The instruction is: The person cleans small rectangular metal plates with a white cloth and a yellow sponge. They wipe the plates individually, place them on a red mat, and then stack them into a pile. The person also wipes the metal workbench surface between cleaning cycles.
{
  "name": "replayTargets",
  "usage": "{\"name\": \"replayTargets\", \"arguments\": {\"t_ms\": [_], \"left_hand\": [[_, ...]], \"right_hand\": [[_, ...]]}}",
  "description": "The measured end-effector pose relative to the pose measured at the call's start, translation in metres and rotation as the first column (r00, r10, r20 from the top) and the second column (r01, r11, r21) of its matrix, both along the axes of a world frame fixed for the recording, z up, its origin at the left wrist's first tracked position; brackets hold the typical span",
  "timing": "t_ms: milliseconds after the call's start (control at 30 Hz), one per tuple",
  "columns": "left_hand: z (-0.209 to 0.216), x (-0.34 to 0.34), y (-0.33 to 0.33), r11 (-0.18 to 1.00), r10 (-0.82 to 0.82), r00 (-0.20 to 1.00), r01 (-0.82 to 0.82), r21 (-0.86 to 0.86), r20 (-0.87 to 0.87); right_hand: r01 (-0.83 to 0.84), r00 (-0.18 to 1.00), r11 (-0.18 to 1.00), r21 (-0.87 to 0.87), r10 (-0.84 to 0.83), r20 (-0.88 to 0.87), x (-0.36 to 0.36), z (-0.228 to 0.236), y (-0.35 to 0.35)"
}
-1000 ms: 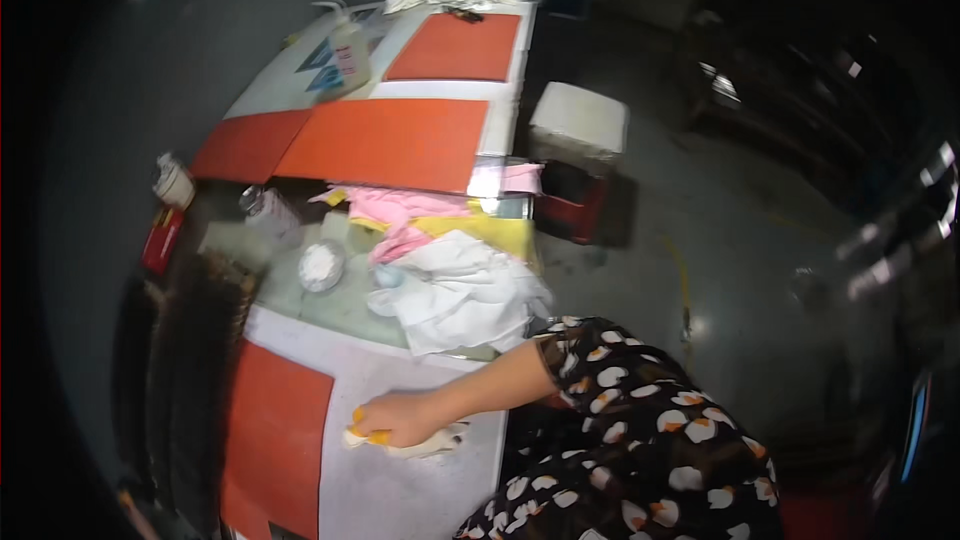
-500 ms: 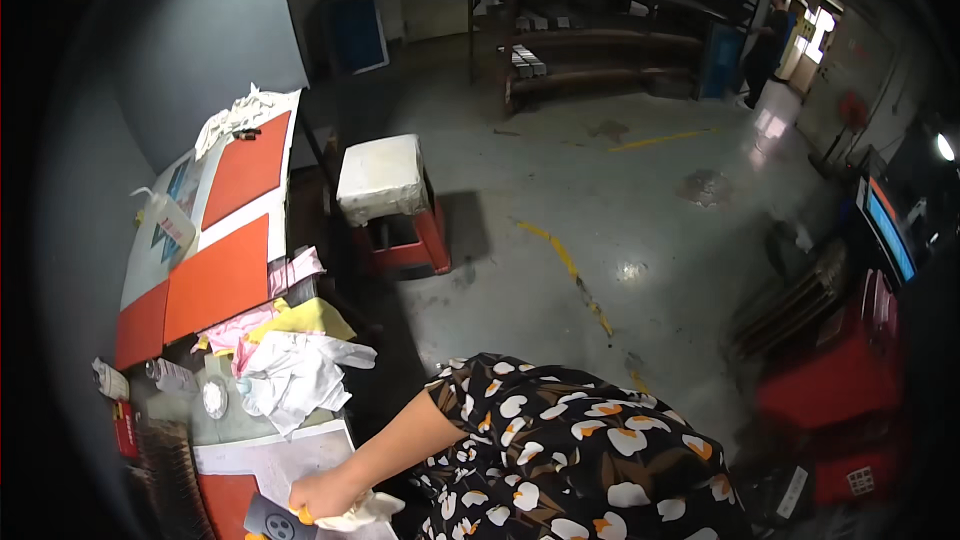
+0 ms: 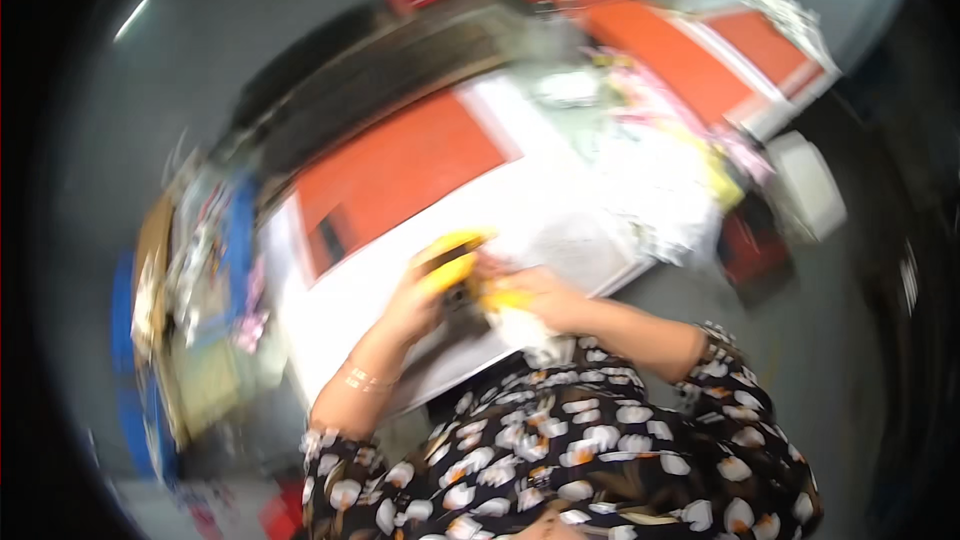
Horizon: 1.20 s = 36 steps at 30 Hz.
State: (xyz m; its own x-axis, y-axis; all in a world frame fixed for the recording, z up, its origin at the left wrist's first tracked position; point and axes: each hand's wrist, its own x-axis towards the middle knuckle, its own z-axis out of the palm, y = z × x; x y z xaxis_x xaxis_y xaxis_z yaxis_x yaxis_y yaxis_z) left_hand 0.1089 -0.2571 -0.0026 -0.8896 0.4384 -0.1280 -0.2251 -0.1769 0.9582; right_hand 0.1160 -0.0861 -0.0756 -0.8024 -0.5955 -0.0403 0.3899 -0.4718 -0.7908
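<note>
Motion blurs both hands, which meet over the white board (image 3: 500, 195) on the bench. My left hand (image 3: 412, 305) is closed round a yellow-and-black object (image 3: 455, 252) whose kind the blur hides. Just below that object hangs a dark grey piece (image 3: 460, 308), close to my left fingers. My right hand (image 3: 548, 298) is closed on a bunched white cloth (image 3: 533, 333), with more yellow showing at its fingertips. On the board, beyond the hands, lies a flat orange-red sheet (image 3: 400, 175) with a small dark block (image 3: 333, 235) on its left end.
A long dark brush-like strip (image 3: 380, 90) runs behind the board. Crumpled white cloths (image 3: 665, 185) lie at the right, beside more orange sheets (image 3: 660, 55). A blue tray (image 3: 240, 250) with small items stands left. A white-topped stool (image 3: 805, 185) is at the far right.
My view has swung left from the room onto the bench. My left hand has come into view with the yellow-and-black object; the white cloth is still in my right hand.
</note>
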Motion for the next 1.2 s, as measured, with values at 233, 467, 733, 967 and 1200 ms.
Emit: {"name": "replayTargets", "arguments": {"t_ms": [233,467,733,967,1200], "left_hand": [[-0.033,0.052,-0.038,0.967,0.238,0.963,-0.222,0.124,-0.130],[-0.030,0.056,-0.043,0.978,0.181,0.930,-0.203,-0.036,-0.319],[-0.036,0.048,-0.057,0.990,0.131,0.929,-0.143,-0.008,-0.346],[-0.044,0.051,-0.051,0.983,0.186,0.946,-0.181,0.045,-0.266],[-0.052,0.063,-0.052,0.986,0.112,0.975,-0.133,-0.101,-0.193]], "right_hand": [[0.374,0.435,0.792,0.483,0.310,-0.845,-0.040,0.042,0.017],[0.347,-0.052,0.841,0.415,0.459,-0.887,-0.064,0.064,-0.005],[0.345,-0.195,0.817,0.462,0.544,-0.816,-0.064,0.079,-0.021],[0.301,-0.310,0.799,0.520,0.598,-0.740,-0.053,0.096,-0.049],[0.288,-0.272,0.775,0.563,0.630,-0.727,-0.044,0.091,-0.043]]}}
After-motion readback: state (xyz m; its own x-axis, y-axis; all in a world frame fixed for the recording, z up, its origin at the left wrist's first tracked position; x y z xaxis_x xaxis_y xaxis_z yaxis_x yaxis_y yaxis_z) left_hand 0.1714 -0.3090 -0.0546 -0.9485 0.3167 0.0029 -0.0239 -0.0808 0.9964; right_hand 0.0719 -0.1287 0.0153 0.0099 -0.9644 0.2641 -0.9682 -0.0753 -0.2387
